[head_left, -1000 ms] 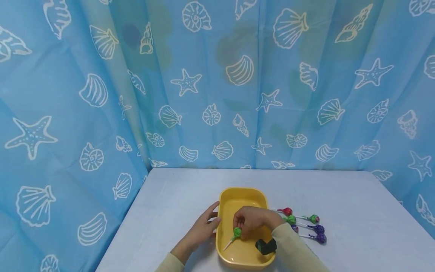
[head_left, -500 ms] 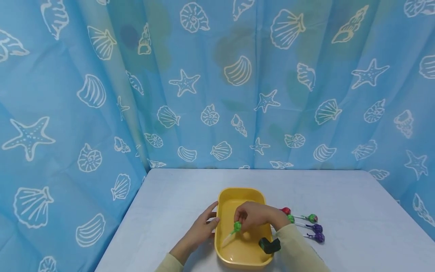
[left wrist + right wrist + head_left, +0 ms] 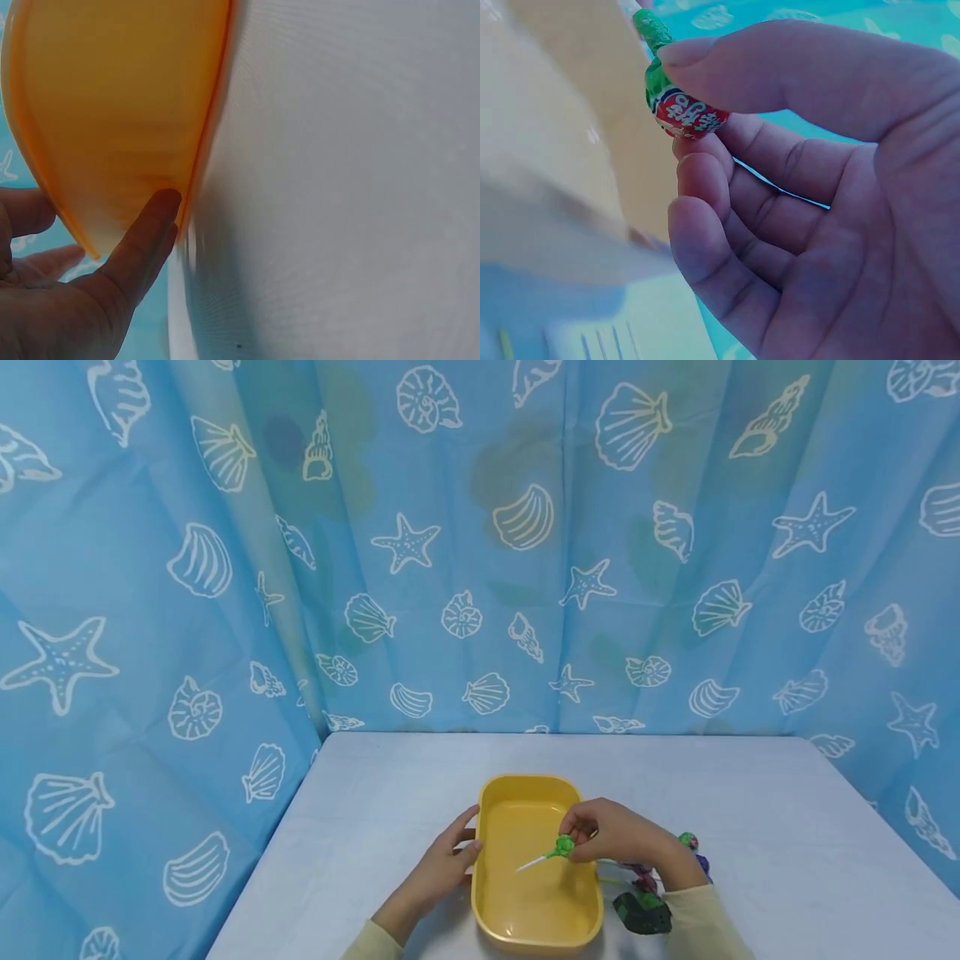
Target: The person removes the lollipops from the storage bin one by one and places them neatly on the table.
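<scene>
A lollipop (image 3: 564,845) in green wrapping is pinched by its round head between the thumb and fingers of my right hand (image 3: 626,837). Its white stick points left, over the right half of a yellow plastic tray (image 3: 528,788). In the right wrist view the lollipop (image 3: 684,112) shows a red patch with white lettering, my thumb pressing its green neck. My left hand (image 3: 444,866) rests at the tray's left side. Seen in the left wrist view, one extended finger (image 3: 146,232) touches the tray's outer wall (image 3: 120,90), and other fingertips lie near the rim.
Several wrapped lollipops lie right of the tray, partly hidden by my right arm; a green one (image 3: 688,841) and a purple one (image 3: 702,863) show past it. A dark device (image 3: 642,913) sits by my right wrist. A blue shell-print curtain (image 3: 450,560) hangs behind the white table (image 3: 405,768).
My right hand has lifted the lollipop from low inside the tray and carried it right, towards the tray's right rim. The left hand has stayed at the tray's side.
</scene>
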Motion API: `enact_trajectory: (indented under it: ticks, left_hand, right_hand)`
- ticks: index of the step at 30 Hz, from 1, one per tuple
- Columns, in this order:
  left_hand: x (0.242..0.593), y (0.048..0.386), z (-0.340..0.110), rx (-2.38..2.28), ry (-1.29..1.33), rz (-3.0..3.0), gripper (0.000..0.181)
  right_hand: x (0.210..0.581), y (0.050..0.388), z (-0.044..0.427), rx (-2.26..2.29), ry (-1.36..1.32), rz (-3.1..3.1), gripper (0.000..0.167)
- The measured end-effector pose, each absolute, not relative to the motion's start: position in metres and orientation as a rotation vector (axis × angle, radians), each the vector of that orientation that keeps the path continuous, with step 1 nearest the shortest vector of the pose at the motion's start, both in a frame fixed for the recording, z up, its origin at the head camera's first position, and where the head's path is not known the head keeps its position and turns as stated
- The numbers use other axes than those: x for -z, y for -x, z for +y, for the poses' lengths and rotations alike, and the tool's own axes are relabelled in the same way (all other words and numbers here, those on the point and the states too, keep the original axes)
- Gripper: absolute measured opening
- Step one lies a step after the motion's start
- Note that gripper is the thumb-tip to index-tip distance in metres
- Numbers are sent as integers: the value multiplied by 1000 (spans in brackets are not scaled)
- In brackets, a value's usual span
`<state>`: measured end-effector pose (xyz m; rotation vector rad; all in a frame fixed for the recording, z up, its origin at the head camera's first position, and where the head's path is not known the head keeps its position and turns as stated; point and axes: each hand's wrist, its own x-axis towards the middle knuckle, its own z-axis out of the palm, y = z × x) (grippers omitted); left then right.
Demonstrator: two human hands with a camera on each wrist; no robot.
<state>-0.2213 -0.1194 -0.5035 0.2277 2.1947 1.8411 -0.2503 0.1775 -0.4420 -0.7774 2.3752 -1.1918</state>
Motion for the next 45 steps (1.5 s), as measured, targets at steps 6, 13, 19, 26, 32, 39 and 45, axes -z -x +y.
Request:
enact_trajectory:
  ticks: [6, 13, 19, 26, 32, 39, 45]
  left_hand:
    - [503, 221, -119, -1838, -223, 2197, 61]
    - [503, 222, -118, -1821, -185, 2203, 61]
    - [504, 222, -120, -1802, -172, 2209, 60]
    - [504, 222, -120, -1792, -166, 2215, 60]
    - [505, 224, -120, -1804, -184, 2207, 60]
    - [504, 224, -120, -1788, -164, 2212, 60]
    - [505, 223, -120, -1803, -170, 2196, 61]
  right_hand:
    - [442, 238, 199, 1210, 684, 2438, 23]
    - [443, 223, 224, 1289, 513, 2469, 26]
    - [449, 217, 249, 1254, 396, 2557, 26]
    - [457, 212, 264, 1228, 227, 2600, 29]
    - [471, 205, 282, 1260, 196, 2582, 30]
    - [481, 197, 303, 1299, 214, 2529, 33]
    - [486, 191, 310, 1234, 90, 2593, 35]
